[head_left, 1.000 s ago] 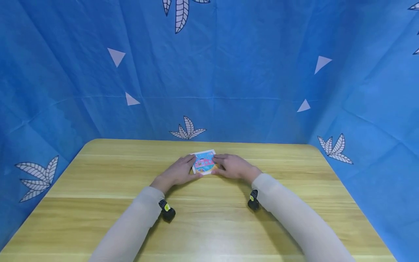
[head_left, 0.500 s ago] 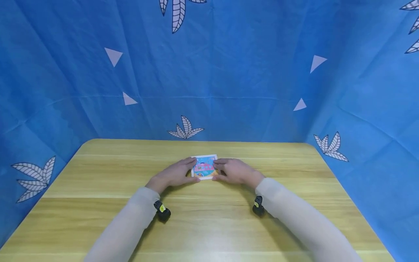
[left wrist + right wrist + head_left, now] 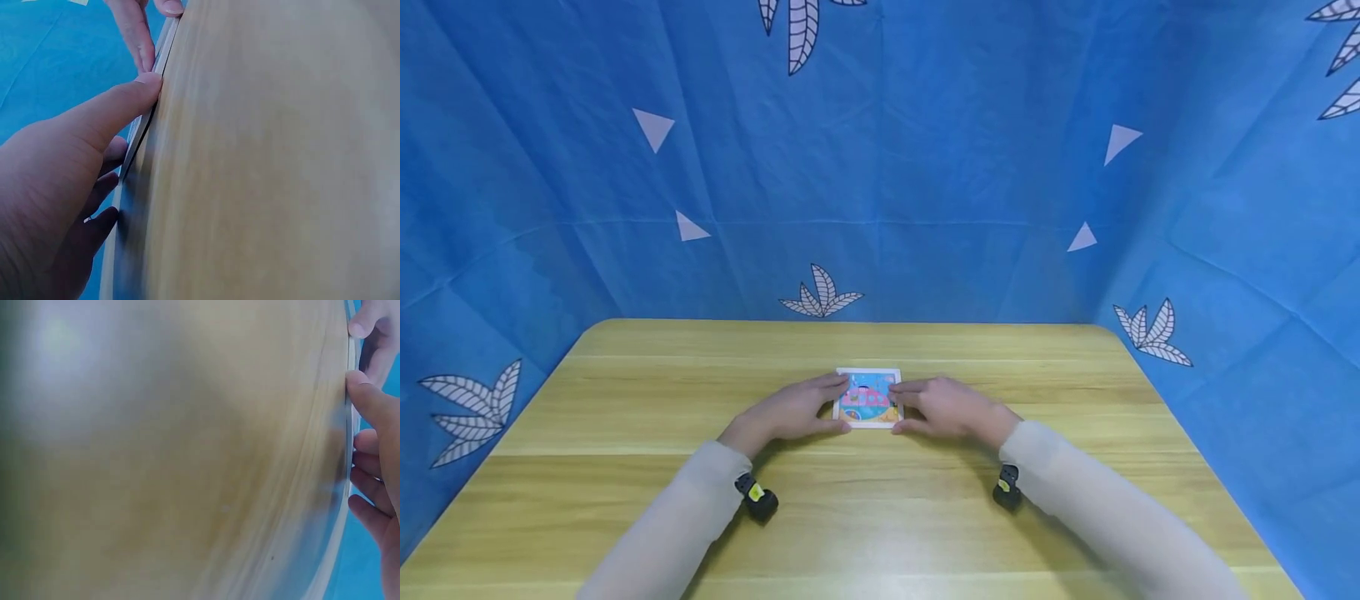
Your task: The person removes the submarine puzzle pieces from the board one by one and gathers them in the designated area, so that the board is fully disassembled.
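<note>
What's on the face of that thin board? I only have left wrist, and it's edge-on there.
Observer: Head view shows the board has a colourful picture, mostly blue and pink, inside a white border.

Operator: Do fingers overlap that face?

Observer: Yes, at both sides: fingertips of the left hand over its left side, those of the right hand over its right.

Operator: Where's it sitting on the table?

Observer: Around the middle from side to side, closer to the far edge, with a strip of bare wood showing beyond it.
</note>
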The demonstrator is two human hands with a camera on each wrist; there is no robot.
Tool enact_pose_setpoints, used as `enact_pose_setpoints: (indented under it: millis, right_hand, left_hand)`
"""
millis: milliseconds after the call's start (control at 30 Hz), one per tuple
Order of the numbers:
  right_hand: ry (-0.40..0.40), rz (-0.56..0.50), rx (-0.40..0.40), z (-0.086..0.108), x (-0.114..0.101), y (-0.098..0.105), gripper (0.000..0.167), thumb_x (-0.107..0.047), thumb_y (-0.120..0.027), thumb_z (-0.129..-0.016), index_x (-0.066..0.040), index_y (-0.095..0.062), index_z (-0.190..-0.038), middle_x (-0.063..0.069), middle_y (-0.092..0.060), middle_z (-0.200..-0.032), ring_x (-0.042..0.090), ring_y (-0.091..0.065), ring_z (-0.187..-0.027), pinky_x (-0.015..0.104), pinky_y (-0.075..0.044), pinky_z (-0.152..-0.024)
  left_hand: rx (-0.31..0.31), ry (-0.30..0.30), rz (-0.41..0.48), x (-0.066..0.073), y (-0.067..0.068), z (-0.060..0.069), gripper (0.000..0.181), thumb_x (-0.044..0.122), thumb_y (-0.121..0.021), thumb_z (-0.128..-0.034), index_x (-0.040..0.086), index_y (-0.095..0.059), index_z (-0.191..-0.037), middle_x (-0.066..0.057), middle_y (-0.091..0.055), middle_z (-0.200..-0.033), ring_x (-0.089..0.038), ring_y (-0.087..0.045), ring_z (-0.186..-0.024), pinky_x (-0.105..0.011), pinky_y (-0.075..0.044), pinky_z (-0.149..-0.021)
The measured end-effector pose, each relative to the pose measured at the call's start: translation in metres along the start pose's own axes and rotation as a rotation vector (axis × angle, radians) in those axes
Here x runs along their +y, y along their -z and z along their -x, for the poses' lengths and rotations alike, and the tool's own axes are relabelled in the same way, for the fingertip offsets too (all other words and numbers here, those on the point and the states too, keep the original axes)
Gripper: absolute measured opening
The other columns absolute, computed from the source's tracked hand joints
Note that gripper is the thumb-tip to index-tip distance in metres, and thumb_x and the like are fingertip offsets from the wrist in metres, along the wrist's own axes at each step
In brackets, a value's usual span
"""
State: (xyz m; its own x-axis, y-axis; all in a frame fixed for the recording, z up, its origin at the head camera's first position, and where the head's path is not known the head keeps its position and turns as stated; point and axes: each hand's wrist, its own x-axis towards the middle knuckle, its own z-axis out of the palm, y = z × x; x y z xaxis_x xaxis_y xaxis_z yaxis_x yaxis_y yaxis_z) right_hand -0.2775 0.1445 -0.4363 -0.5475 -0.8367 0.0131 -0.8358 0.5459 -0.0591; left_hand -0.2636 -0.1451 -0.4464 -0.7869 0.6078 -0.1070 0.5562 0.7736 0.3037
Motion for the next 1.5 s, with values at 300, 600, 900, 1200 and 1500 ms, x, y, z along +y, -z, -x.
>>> enact_pose_setpoints:
  millis: [300,600,900,1200,1500]
  right_hand:
    - [0.014,-0.025,-0.034,0.010,-0.012,0.005,0.063,-0.053,-0.053,-0.097,-0.007,-0.054,-0.140,0.008,-0.053,-0.141,0.025,-0.053,-0.127,0.038,-0.044,-0.105]
    - [0.012,-0.039,-0.022,0.019,-0.027,0.004,0.062,-0.053,-0.055,-0.096,-0.008,-0.056,-0.138,0.008,-0.054,-0.140,0.025,-0.054,-0.125,0.038,-0.045,-0.104]
    - [-0.018,-0.138,0.018,0.019,-0.036,0.007,0.051,-0.045,-0.057,-0.098,-0.009,-0.061,-0.133,0.004,-0.059,-0.135,0.020,-0.055,-0.124,0.035,-0.044,-0.105]
    - [-0.121,-0.289,0.192,0.003,-0.030,0.006,0.041,-0.038,-0.062,-0.097,-0.010,-0.066,-0.127,0.003,-0.066,-0.122,0.019,-0.060,-0.114,0.037,-0.048,-0.100]
    - [-0.240,-0.353,0.286,-0.009,-0.026,-0.002,0.043,-0.034,-0.067,-0.094,-0.008,-0.065,-0.128,0.006,-0.065,-0.121,0.023,-0.061,-0.112,0.042,-0.049,-0.098]
  left_hand:
    - [-0.007,-0.027,-0.036,0.011,-0.002,0.013,0.083,0.064,-0.055,-0.0906,0.009,-0.037,-0.151,-0.003,-0.029,-0.158,-0.023,-0.026,-0.145,-0.039,-0.028,-0.116]
    - [-0.007,-0.040,-0.064,0.018,-0.004,0.028,0.084,0.065,-0.056,-0.0894,0.008,-0.040,-0.150,-0.003,-0.032,-0.157,-0.022,-0.029,-0.143,-0.038,-0.030,-0.115]
    - [0.018,-0.054,-0.083,0.024,0.000,0.034,0.086,0.066,-0.060,-0.0851,0.009,-0.044,-0.147,-0.005,-0.038,-0.154,-0.023,-0.034,-0.141,-0.039,-0.033,-0.113]
    - [0.099,-0.097,-0.034,0.027,0.000,0.027,0.087,0.067,-0.065,-0.0805,0.010,-0.049,-0.145,-0.007,-0.045,-0.149,-0.025,-0.041,-0.137,-0.041,-0.035,-0.112]
    - [0.100,-0.168,0.001,0.030,-0.012,0.021,0.083,0.066,-0.063,-0.0832,0.015,-0.047,-0.147,-0.004,-0.042,-0.151,-0.023,-0.036,-0.139,-0.041,-0.033,-0.113]
